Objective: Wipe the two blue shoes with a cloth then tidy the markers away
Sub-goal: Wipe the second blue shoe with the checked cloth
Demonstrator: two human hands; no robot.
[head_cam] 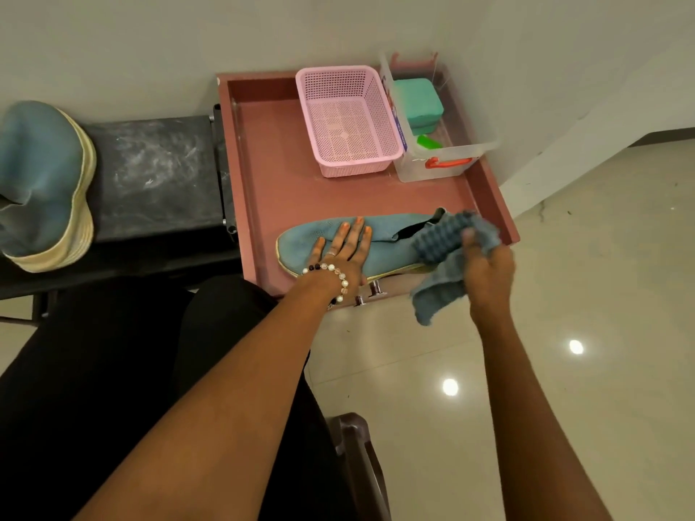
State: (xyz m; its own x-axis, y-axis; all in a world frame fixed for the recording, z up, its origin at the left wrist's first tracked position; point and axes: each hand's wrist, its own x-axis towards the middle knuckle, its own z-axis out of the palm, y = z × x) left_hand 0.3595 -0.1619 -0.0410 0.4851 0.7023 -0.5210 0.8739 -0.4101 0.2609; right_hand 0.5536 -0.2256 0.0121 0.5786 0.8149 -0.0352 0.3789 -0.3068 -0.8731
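Note:
One blue shoe [391, 246] lies on its side at the front of a pink tray [270, 171]. My left hand [344, 250] presses flat on its toe half, fingers straight. My right hand [487, 270] grips a blue-grey cloth [443, 257] bunched against the shoe's heel end, with a corner hanging below the tray edge. The second blue shoe [41, 182] with a cream sole stands on a dark bench [150, 174] at the left. No markers show in view.
An empty pink mesh basket [348, 122] stands at the tray's back. Beside it is a clear plastic box [447, 156] holding green items. A wall runs behind; glossy tiled floor [564, 332] lies to the right. My dark-clothed legs fill the lower left.

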